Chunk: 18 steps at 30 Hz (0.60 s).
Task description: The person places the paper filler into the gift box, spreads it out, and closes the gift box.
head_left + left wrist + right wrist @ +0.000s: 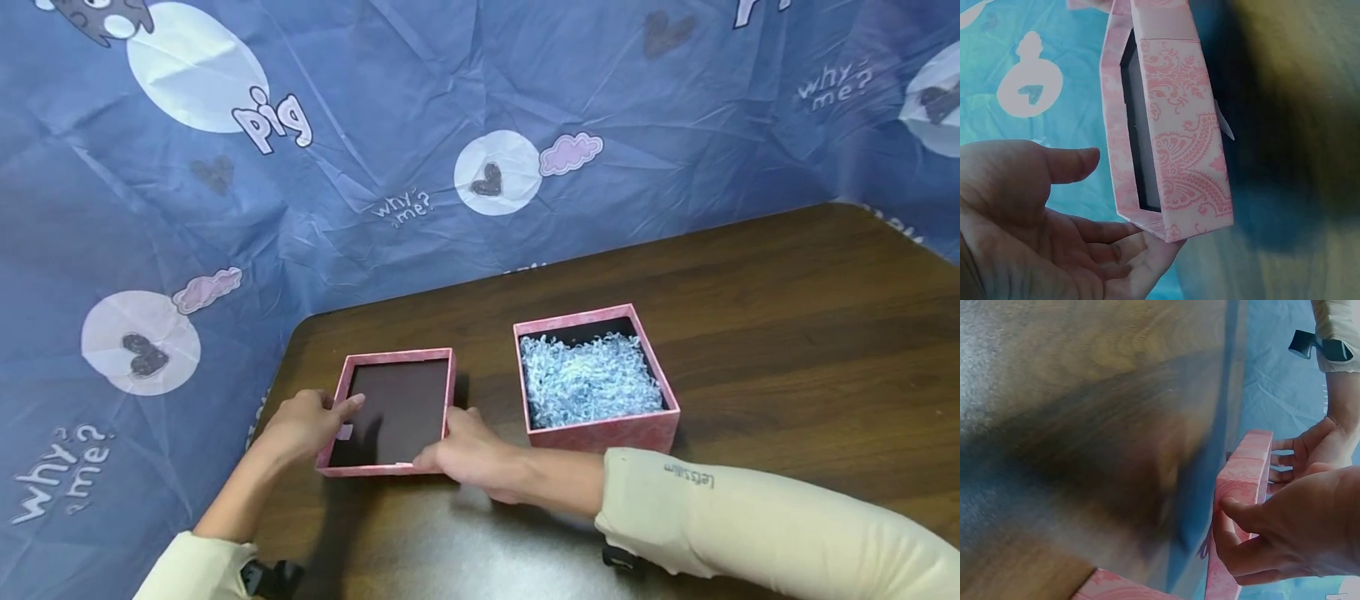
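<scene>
A shallow pink patterned box lid (397, 408) shows its dark inside at the left of the table in the head view. My left hand (306, 425) holds its left side, thumb reaching over the rim. In the left wrist view that hand's fingers (1154, 259) bend under the lid's corner. My right hand (474, 450) grips the near right corner; the right wrist view shows its thumb and fingers on the lid's patterned wall (1244, 478). Right of the lid stands a deeper pink box (607, 433), holding pale blue shredded paper (592, 379).
The wooden table (787, 333) extends to the right and along the front. Behind it and at the left hangs a blue printed cloth (390, 100). Dark bands with small devices (270, 577) sit at both wrists.
</scene>
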Available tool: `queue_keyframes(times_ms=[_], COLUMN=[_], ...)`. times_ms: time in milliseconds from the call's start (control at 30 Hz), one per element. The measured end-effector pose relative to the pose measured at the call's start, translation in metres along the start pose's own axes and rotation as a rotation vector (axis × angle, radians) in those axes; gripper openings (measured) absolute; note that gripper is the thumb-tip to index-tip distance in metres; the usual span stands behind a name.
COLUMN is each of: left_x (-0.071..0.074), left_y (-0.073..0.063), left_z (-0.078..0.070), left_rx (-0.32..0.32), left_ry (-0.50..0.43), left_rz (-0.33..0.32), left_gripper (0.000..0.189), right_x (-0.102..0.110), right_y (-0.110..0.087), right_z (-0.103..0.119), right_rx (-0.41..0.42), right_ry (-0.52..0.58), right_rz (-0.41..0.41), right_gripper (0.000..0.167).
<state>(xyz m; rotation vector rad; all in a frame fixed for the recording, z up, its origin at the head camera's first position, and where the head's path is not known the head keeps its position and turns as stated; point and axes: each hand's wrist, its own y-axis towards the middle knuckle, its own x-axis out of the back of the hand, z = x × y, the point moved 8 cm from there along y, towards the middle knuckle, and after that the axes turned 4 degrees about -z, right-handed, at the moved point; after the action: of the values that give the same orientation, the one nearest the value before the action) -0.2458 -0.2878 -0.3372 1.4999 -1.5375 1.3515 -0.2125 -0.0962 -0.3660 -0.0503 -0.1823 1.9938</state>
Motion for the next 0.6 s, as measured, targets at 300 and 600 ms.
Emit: queue_keyframes(times_ms=[300, 600], left_x=[0.013, 0.030], left_y=[-0.005, -0.011], left_z=[-0.004, -0.015], left_rx=[-0.021, -0.068], left_ry=[0.018, -0.012], left_rz=[-0.043, -0.049], left_gripper=[0.067, 0.066], right_x=[0.003, 0.011], right_y=[-0.002, -0.003], right_z=[0.013, 0.026], right_rx=[-0.007, 0.021], right_ry=[0.002, -0.022], right_rz=[0.001, -0.020], right_gripper=[0.034, 0.035])
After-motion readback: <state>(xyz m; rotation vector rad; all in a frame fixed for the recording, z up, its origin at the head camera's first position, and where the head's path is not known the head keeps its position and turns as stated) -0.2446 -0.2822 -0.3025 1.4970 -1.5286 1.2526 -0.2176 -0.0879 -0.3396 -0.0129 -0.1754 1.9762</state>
